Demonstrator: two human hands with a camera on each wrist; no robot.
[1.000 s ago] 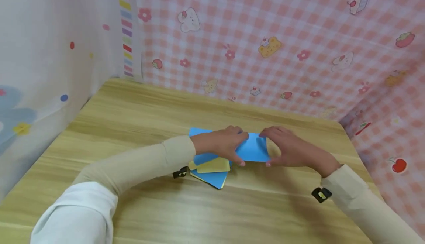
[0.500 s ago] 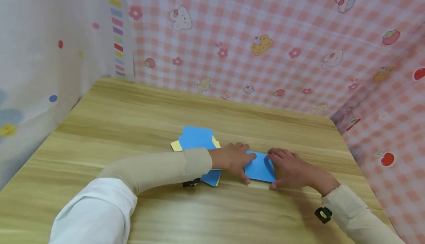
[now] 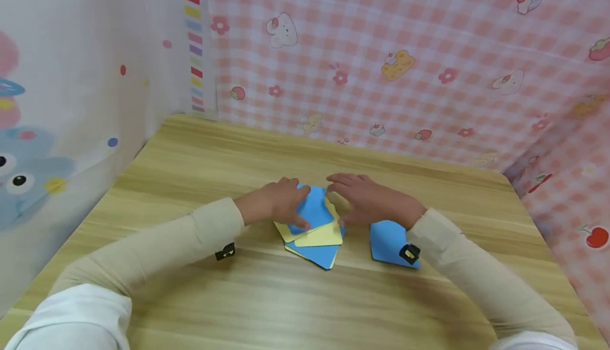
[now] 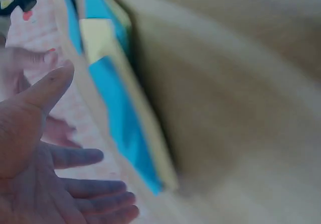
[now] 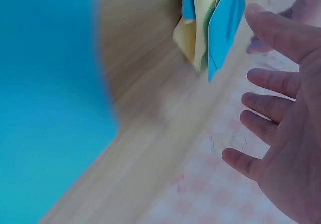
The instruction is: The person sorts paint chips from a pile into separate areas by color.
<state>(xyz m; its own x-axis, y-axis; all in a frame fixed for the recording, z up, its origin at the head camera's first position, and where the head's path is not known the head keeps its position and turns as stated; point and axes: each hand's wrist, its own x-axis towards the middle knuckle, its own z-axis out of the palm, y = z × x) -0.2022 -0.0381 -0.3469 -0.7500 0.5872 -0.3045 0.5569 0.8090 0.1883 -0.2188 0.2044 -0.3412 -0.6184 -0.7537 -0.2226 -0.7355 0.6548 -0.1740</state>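
Note:
A loose pile of blue and yellow cards lies mid-table, with a blue card [image 3: 314,209] on top and a yellow card [image 3: 324,235] poking out beneath. My left hand [image 3: 281,202] is spread at the pile's left side. On the opposite side is my right hand [image 3: 371,199], its fingers extended. Both wrist views show the left hand [image 4: 35,184] and right hand [image 5: 296,128] with spread fingers, neither gripping a card. To the right, a blue card or squared stack [image 3: 388,241] lies partly hidden under the right wrist.
A wood-grain table [image 3: 238,297] carries the cards. Behind it hangs a pink checked cloth [image 3: 362,37], and a white printed cloth [image 3: 95,101] hangs on the left. Small black devices [image 3: 225,251] sit at the wrists.
Both hands carried a blue card or stack rightward off the pile, set it on the table and let go. They then moved left to either side of the pile.

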